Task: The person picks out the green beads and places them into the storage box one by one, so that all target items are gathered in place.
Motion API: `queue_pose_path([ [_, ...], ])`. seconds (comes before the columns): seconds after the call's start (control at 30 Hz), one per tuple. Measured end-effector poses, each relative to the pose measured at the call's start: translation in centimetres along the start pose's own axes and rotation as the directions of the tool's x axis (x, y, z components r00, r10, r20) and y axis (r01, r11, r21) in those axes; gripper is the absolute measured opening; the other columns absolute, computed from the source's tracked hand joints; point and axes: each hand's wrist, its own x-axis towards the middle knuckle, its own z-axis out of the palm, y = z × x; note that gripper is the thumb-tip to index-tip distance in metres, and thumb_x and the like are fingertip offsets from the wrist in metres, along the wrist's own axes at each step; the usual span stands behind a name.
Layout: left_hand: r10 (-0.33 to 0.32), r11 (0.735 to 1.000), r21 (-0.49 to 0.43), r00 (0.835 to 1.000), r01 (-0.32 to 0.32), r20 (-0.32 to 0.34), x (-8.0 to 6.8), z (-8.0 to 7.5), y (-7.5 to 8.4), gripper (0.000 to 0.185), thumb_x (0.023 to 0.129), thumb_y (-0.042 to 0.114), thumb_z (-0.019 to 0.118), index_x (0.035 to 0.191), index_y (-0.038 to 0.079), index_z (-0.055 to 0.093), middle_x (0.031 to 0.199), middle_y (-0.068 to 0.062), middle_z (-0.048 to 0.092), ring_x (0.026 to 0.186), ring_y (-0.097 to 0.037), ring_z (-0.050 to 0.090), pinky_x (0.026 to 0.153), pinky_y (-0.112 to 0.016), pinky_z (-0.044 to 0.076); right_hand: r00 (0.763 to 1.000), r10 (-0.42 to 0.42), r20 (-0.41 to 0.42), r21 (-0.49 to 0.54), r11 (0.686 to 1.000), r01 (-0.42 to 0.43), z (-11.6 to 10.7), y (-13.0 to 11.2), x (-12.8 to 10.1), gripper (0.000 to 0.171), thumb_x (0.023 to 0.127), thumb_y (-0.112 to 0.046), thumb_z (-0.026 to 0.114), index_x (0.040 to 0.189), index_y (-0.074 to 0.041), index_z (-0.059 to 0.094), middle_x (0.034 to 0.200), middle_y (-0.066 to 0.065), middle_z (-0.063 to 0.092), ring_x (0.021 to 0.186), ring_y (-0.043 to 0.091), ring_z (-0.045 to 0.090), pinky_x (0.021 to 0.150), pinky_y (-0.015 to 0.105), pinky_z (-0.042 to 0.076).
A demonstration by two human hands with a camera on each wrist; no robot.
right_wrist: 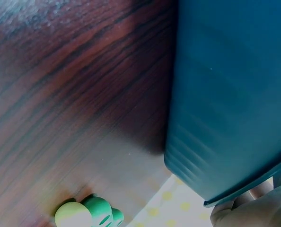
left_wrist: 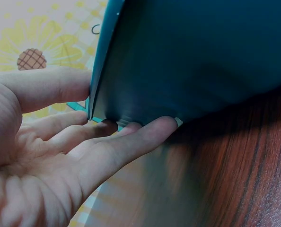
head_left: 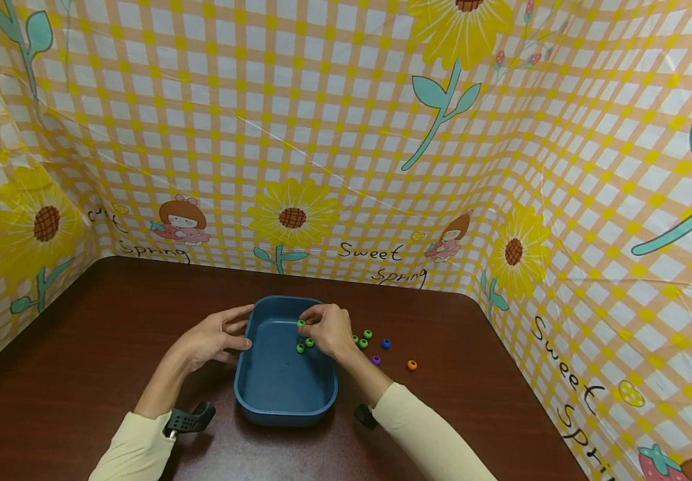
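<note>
A blue rectangular tray (head_left: 274,394) sits on the dark wooden table (head_left: 81,374). My left hand (head_left: 242,327) rests against its left side: the thumb touches the rim and the straight fingers (left_wrist: 131,142) lie along the outer wall (left_wrist: 188,56). Over the tray's right rim, my right hand (head_left: 305,327) pinches a green bead (head_left: 301,323). Two more green beads (head_left: 304,345) lie inside the tray just below it. In the right wrist view the tray wall (right_wrist: 225,94) fills the right side, with green beads (right_wrist: 89,213) on the table.
To the right of the tray lie loose beads: green ones (head_left: 363,339), a blue one (head_left: 386,343), a purple one (head_left: 375,360) and an orange one (head_left: 411,365). Checked sunflower-print walls (head_left: 346,133) enclose the table at the back and on both sides.
</note>
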Motion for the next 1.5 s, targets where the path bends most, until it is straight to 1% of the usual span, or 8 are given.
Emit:
queue_pose_path([
  [0.33, -0.002, 1.000, 0.006, 1.000, 0.002, -0.006, 0.03, 0.04, -0.04, 0.080, 0.094, -0.005, 0.064, 0.161, 0.001, 0.019, 0.159, -0.032, 0.030, 0.127, -0.052, 0.057, 0.084, -0.057, 0.059, 1.000, 0.009, 0.001, -0.005, 1.000, -0.009, 0.03, -0.08, 0.10, 0.014, 0.085, -0.012, 0.081, 0.099, -0.009, 0.081, 0.089, 0.007, 0.077, 0.078, 0.019, 0.070, 0.065, 0.030, 0.055],
  [0.53, -0.001, 1.000, 0.008, 1.000, 0.001, -0.004, 0.08, -0.01, -0.10, 0.081, 0.094, -0.005, 0.064, 0.161, 0.001, 0.019, 0.159, -0.032, 0.030, 0.127, -0.052, 0.056, 0.086, -0.058, 0.058, 1.000, 0.009, 0.002, 0.004, 1.000, -0.009, 0.05, -0.11, 0.07, 0.017, 0.084, -0.011, 0.082, 0.100, -0.006, 0.080, 0.089, 0.008, 0.077, 0.079, 0.021, 0.070, 0.064, 0.030, 0.055],
  [0.77, -0.005, 1.000, 0.010, 1.000, 0.005, -0.004, 0.13, -0.05, -0.10, 0.081, 0.094, -0.005, 0.064, 0.161, 0.002, 0.019, 0.159, -0.032, 0.030, 0.127, -0.051, 0.057, 0.086, -0.057, 0.059, 1.000, 0.007, 0.003, 0.006, 1.000, -0.007, 0.03, -0.10, 0.04, 0.017, 0.084, -0.011, 0.082, 0.101, -0.006, 0.080, 0.089, 0.009, 0.077, 0.079, 0.021, 0.070, 0.064, 0.030, 0.055],
  [1.07, 0.004, 1.000, 0.013, 1.000, -0.004, -0.003, 0.09, -0.05, -0.07, 0.081, 0.094, -0.004, 0.064, 0.161, 0.001, 0.019, 0.159, -0.032, 0.030, 0.128, -0.052, 0.056, 0.085, -0.058, 0.059, 1.000, -0.005, 0.005, 0.005, 1.000, 0.005, -0.14, -0.09, 0.04, 0.017, 0.084, -0.010, 0.082, 0.100, -0.005, 0.080, 0.088, 0.008, 0.077, 0.077, 0.020, 0.070, 0.064, 0.030, 0.056],
  [1.27, 0.004, 1.000, 0.008, 1.000, -0.004, -0.003, 0.06, -0.04, -0.05, 0.080, 0.094, -0.005, 0.063, 0.161, 0.001, 0.019, 0.159, -0.032, 0.030, 0.127, -0.051, 0.057, 0.085, -0.058, 0.058, 1.000, -0.002, 0.012, 0.022, 1.000, 0.002, -0.32, -0.15, 0.07, 0.017, 0.084, -0.009, 0.081, 0.100, -0.004, 0.080, 0.088, 0.010, 0.077, 0.076, 0.020, 0.071, 0.064, 0.029, 0.056],
  [1.5, 0.000, 1.000, 0.007, 1.000, 0.000, -0.008, 0.05, -0.02, -0.09, 0.080, 0.094, -0.005, 0.064, 0.161, 0.001, 0.020, 0.159, -0.032, 0.030, 0.126, -0.051, 0.057, 0.085, -0.058, 0.059, 1.000, 0.003, 0.017, 0.043, 0.999, -0.004, -0.49, 0.01, 0.18, 0.018, 0.083, -0.009, 0.081, 0.100, -0.005, 0.080, 0.085, 0.009, 0.077, 0.071, 0.016, 0.069, 0.061, 0.027, 0.054],
])
